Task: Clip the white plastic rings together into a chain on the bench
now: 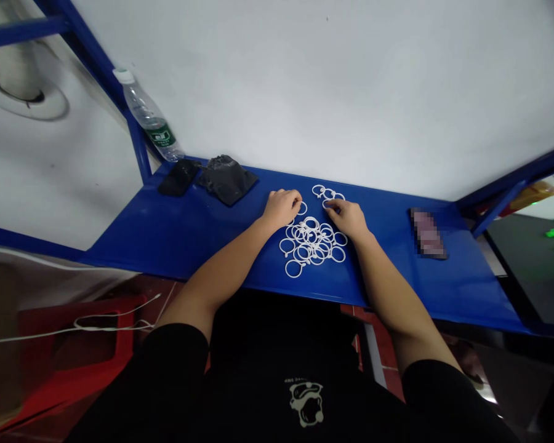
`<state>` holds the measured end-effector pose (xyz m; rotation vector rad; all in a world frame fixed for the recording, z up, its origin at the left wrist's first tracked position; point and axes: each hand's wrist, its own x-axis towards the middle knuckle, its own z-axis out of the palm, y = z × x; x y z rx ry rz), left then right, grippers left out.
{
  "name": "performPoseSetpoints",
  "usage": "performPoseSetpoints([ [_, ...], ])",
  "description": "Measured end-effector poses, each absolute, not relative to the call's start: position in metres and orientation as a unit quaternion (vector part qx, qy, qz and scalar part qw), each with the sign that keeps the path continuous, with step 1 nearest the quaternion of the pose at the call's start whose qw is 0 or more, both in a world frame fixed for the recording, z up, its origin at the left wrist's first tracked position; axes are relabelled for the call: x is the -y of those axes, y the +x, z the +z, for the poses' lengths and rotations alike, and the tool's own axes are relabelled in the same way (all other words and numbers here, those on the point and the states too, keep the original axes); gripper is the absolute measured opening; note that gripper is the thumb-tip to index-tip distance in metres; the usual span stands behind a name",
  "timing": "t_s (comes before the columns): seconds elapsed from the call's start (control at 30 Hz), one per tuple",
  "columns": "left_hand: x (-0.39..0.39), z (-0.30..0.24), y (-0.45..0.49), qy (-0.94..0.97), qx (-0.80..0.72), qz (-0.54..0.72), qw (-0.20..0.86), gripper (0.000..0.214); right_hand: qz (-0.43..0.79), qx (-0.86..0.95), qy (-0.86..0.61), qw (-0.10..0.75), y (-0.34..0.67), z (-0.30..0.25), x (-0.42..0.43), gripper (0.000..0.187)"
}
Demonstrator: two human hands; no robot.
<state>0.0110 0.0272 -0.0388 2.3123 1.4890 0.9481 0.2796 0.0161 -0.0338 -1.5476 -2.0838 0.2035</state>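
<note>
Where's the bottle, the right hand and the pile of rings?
Bottle [146, 113]: head view, on its clear side.
Right hand [350, 219]: head view, on the back of it.
Pile of rings [312, 239]: head view, around its middle.

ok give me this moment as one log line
left hand: at white ring, grip unclear; right hand: at another ring, grip unclear; ring pile: nearer the body, on blue table

The rings [311, 236] are plain white, and they really pop on that solid blue tabletop [385, 237]. Shirt [253, 381] is black with a pale cartoon print [307, 403]. Clear bottle [141, 107], white cap [124, 75], green label [160, 136] with white lettering. Pouch [228, 178] is dark grey, stool [124, 341] bright red, wall [332, 92] kinda off-white, floor tiles [385, 344] reddish with pale lines.
</note>
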Motion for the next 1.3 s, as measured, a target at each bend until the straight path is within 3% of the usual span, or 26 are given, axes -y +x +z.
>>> performPoseSetpoints([
  [0.2,-0.024,-0.030,0.012,0.772,-0.478,0.385,0.162,0.022,0.080,0.804,-0.482,0.338,0.263,-0.023,0.000,0.030],
  [0.4,-0.018,-0.033,0.016,0.776,-0.460,0.388,0.191,0.031,0.095,0.853,-0.415,0.301,0.244,-0.012,0.019,0.040],
  [0.87,-0.012,-0.030,0.020,0.804,-0.395,0.394,0.204,0.018,0.143,0.856,-0.399,0.297,0.246,-0.018,0.012,0.024],
  [0.97,-0.010,-0.031,0.019,0.796,-0.393,0.401,0.224,0.026,0.142,0.846,-0.408,0.312,0.248,-0.018,0.010,0.026],
  [1.1,-0.010,-0.033,0.021,0.779,-0.391,0.405,0.276,0.054,0.123,0.835,-0.409,0.348,0.249,-0.017,0.008,0.022],
  [1.3,-0.012,-0.032,0.025,0.758,-0.391,0.418,0.313,0.039,0.099,0.830,-0.416,0.359,0.247,-0.020,0.007,0.016],
])
